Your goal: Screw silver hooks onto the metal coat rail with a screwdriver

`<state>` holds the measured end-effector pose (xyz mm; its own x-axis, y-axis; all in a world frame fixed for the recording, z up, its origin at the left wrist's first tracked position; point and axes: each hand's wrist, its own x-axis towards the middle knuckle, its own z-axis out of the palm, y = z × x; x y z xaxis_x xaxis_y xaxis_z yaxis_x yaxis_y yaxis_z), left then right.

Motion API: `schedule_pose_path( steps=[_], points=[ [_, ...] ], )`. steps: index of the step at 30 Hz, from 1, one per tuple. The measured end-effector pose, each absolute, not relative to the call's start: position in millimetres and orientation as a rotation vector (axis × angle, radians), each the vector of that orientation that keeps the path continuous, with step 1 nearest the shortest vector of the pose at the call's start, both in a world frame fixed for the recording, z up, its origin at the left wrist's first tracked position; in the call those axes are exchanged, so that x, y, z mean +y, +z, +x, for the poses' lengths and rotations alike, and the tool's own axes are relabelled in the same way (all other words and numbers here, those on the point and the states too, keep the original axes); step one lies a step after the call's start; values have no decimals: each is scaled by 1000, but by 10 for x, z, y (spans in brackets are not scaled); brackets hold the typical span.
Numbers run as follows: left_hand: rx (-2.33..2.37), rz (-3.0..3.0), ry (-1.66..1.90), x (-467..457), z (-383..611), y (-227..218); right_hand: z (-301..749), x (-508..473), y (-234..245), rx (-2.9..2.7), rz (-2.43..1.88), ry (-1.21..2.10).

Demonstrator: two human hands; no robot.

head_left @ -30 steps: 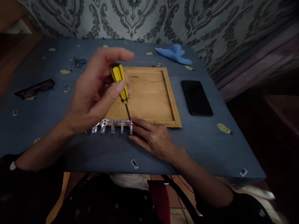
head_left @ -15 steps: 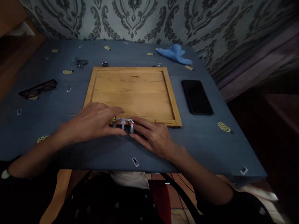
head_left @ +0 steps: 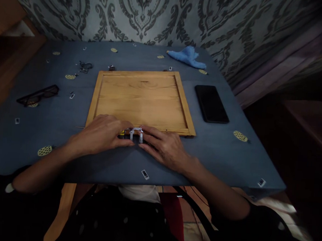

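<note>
A framed wooden panel lies flat on the table. At its near edge is a silver metal hinge, with two grey arms pointing toward me. My left hand is closed around what looks like a screwdriver; a yellow bit of its handle shows by the fingers, and a thin shaft sticks out to the left. The left fingertips come close to the hinge's left end. My right hand pinches the hinge's right end between thumb and fingers. How the hinge sits against the panel is partly hidden.
Dark glasses and a small heap of dark metal pieces lie left of the panel. A black phone is on the right, with a blue cloth behind it. Patterned blue cloth covers the table.
My left hand has shifted slightly down, its index finger now lower over the hinge's left end. The right hand keeps its hold. The whole view has moved a little.
</note>
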<state>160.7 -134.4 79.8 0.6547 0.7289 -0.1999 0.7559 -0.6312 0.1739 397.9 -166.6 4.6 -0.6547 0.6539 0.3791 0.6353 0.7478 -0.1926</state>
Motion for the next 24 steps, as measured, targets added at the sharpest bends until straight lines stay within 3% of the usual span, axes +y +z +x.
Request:
schedule_pose_path(
  steps=[24],
  points=[
    [1199, 2552, -235, -1292, 1655, 894, 3971, -1672, 55, -2547, -1022, 43]
  ],
)
